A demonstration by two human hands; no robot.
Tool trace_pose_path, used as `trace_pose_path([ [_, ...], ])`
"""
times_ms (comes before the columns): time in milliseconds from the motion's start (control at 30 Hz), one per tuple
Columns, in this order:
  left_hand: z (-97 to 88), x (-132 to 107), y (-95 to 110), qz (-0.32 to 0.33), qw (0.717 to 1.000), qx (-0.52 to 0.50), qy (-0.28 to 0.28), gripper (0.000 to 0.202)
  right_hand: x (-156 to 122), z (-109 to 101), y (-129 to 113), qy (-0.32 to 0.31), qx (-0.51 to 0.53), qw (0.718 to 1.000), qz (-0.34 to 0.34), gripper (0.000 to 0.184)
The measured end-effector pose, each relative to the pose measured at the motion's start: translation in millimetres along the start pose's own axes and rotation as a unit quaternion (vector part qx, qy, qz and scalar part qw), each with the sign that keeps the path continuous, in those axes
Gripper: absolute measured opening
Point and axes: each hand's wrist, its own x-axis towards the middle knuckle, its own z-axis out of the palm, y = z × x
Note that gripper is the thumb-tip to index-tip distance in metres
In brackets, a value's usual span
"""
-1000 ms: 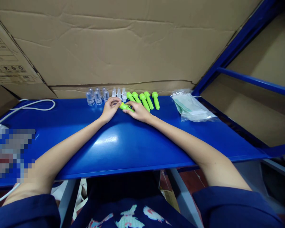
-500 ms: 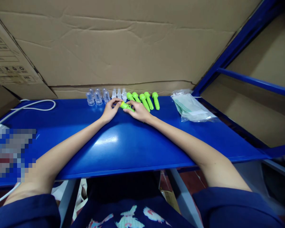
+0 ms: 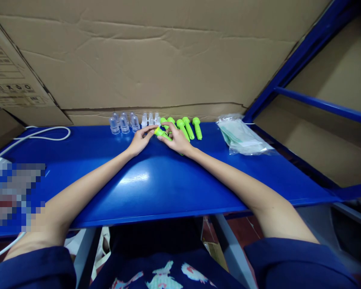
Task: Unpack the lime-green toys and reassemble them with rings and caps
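Between my hands is a lime-green flashlight-shaped piece (image 3: 164,134) with a yellow end facing left. My right hand (image 3: 178,141) is wrapped round its body, the index finger and thumb apart near the front, and the palm hides part of the handle. The fingertips and thumb of my left hand (image 3: 140,141) are closed at the yellow end. Just behind my right hand, several more green flashlight-shaped pieces (image 3: 197,128) lie in a row on the blue table (image 3: 168,180). Small clear pointed parts (image 3: 151,119) stand behind my left hand, with larger clear plastic domed parts (image 3: 124,125) to their left.
A clear plastic bag (image 3: 243,136) with pale green and white contents lies on the right. A white cable (image 3: 48,134) loops at the left. Cardboard (image 3: 156,60) walls off the back, and a blue metal frame (image 3: 319,106) borders the right side.
The held green piece has shifted slightly right. My right index finger has lifted and spread from it, while my left fingers have stretched along to the yellow end.
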Motion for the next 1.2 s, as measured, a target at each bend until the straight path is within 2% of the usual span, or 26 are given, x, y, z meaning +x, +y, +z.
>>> trace_pose_path([
  [167,-0.3,1.0,-3.7,-0.003,1.0,-0.013,-0.004,0.045,0.4,-7.2,-6.5,-0.025,-0.01,0.996,-0.08,0.052],
  [300,0.0,0.6,-3.7,-0.005,1.0,-0.016,-0.007,0.048,1.2,-10.5,-9.7,-0.047,-0.032,0.994,-0.088,0.049],
  [400,-0.4,-0.1,-1.1,-0.005,1.0,-0.013,-0.02,0.049,1.6,-10.1,-9.9,-0.037,-0.022,0.994,-0.098,0.047],
  [600,-1.4,-1.7,5.3,-0.006,0.999,-0.027,-0.037,0.046,-0.5,-6.4,-11.5,-0.011,-0.009,0.999,-0.052,0.046],
  [767,-1.3,-1.3,0.7,-0.031,0.998,-0.035,-0.031,0.05,-1.7,-4.1,-14.1,-0.002,-0.009,1.0,-0.022,0.045],
  [933,-1.4,1.1,-5.2,-0.051,0.996,-0.062,-0.051,0.06,-2.1,-3.9,-15.7,0.007,0.01,1.0,-0.021,0.044],
  [1200,-2.5,0.9,-1.2,-0.046,0.996,-0.061,-0.047,0.065,-2.8,-1.2,-11.6,0.028,0.014,0.999,-0.039,0.045],
])
